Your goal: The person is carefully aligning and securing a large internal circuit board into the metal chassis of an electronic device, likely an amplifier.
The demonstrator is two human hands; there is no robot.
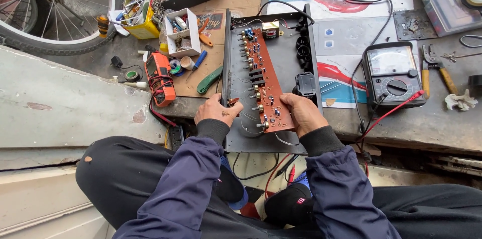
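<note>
Dressed in a navy-blue jacket with black ribbed cuffs at the left hand (215,111) and right hand (303,113), black trousers (small pale spot on the left knee), and black socks.

Soft, even daylight covers my workspace, bright without harsh shadows; only faint shade sits under my hands beside the circuit board (263,81). Around that board everything is sharp, while the bicycle wheel (55,10) far left of it bows with wide-angle distortion.
</note>
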